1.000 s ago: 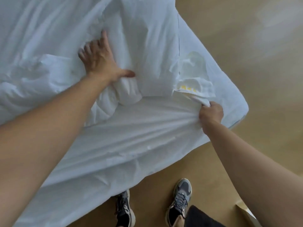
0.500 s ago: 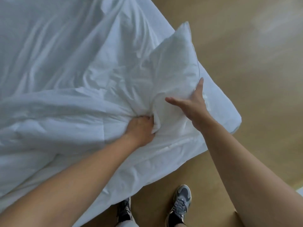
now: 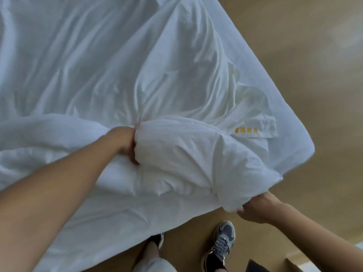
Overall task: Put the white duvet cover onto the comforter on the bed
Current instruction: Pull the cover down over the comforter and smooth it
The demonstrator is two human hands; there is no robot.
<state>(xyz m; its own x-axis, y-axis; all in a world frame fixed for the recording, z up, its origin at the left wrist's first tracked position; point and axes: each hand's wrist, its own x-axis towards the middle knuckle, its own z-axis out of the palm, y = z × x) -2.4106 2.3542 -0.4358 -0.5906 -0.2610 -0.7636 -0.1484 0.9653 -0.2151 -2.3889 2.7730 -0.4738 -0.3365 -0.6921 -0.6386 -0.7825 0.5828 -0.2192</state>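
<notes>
A white duvet cover (image 3: 157, 55) lies rumpled across a bed (image 3: 288, 118), thin and deeply creased, with its yellow embroidered lettering (image 3: 246, 131) facing up. Far left of the lettering the comforter (image 3: 49, 138) bulges in puffy folds. Just below and left of the lettering, a plump padded roll (image 3: 186, 154), apparently filling bundled inside the cover, slants toward the mattress edge.

The person's left hand (image 3: 123, 142), left of the lettering, has its fingers curled into gathered cover cloth at the roll's upper end. The right hand (image 3: 257, 210), below the lettering and past the bed's edge, clenches the roll's lower tip with its fingers wrapped round it.

The bedding looks light, soft and limp, with no stiffness to push against. The smooth cover would likely slide over the filling unless both layers are pinched together. The surest hold appears to be at the corners, with cover and filling grasped as one. Below the lettering, grey trainers (image 3: 224, 244) stand on a tan floor (image 3: 294, 55).
</notes>
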